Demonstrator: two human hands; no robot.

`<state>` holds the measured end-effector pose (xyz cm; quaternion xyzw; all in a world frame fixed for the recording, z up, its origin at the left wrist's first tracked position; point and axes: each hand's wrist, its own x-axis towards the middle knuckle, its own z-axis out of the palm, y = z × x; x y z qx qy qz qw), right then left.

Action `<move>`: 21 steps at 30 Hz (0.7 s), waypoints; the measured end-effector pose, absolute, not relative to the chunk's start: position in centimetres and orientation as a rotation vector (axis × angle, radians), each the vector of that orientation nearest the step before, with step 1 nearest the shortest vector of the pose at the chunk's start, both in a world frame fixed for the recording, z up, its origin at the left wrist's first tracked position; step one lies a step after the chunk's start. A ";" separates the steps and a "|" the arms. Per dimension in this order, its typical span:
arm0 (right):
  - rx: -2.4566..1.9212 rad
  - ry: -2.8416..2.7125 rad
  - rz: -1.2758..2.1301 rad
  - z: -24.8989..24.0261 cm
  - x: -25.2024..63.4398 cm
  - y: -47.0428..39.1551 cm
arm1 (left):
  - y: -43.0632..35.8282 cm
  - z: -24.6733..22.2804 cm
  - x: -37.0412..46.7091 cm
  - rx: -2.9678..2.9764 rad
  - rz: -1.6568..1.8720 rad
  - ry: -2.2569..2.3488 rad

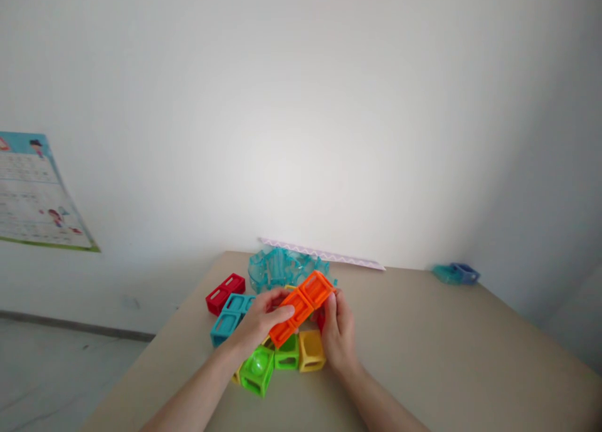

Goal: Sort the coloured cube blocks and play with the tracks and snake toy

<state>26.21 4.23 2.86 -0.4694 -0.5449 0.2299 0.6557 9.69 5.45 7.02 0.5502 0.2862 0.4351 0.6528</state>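
A tilted row of joined orange cube blocks is held above the table between my two hands. My left hand grips its lower left part, thumb on top. My right hand is closed at its upper right end, and a bit of red shows beside those fingers; what it belongs to is hidden. Under the orange row lie green cube blocks and a yellow cube block. Blue cube blocks lie left of my left hand, partly covered by it.
Red blocks lie near the table's left edge. Clear teal track-like pieces are heaped behind my hands. A long pale patterned strip lies along the wall. Teal and dark blue pieces sit at the table's far right corner.
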 end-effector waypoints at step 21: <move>-1.137 -1.630 0.441 4.5 26.2 3.1 | 4.9 6.7 10.2 1.142 1.056 0.703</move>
